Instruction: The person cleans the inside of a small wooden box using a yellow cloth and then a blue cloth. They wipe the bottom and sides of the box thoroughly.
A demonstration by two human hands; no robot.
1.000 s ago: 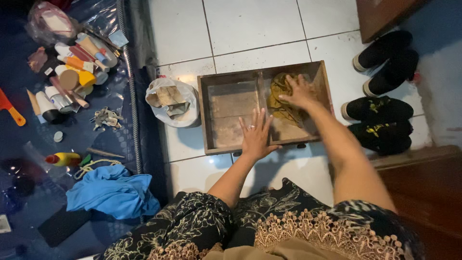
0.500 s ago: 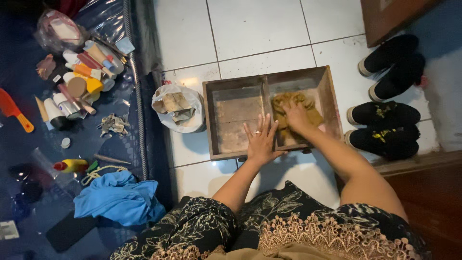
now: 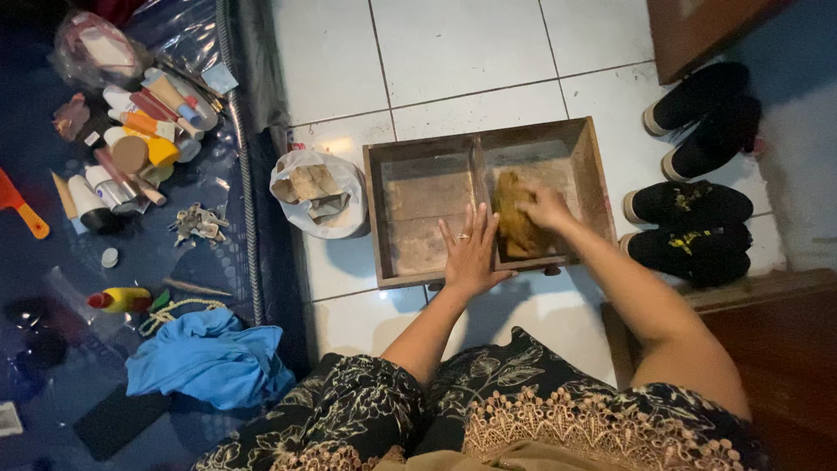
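Observation:
A shallow wooden drawer [image 3: 377,218] with a middle divider lies on the white tiled floor in front of my knees. My left hand [image 3: 471,253], a ring on one finger, rests flat with spread fingers on the drawer's near edge at the divider. My right hand [image 3: 547,208] presses a crumpled mustard-yellow cloth [image 3: 514,225] against the bottom of the right compartment, near its front. The left compartment holds nothing.
A white plastic bag [image 3: 316,199] of scraps sits left of the drawer. Two pairs of black shoes [image 3: 689,209] lie to the right. On a dark blue mat at left are tubes and bottles [image 3: 131,148], small keys [image 3: 196,222] and a blue cloth [image 3: 205,362].
My right hand has dragged the yellow cloth from the far part of the right compartment toward its near left side, bunching it up. My left hand has stayed on the drawer's edge.

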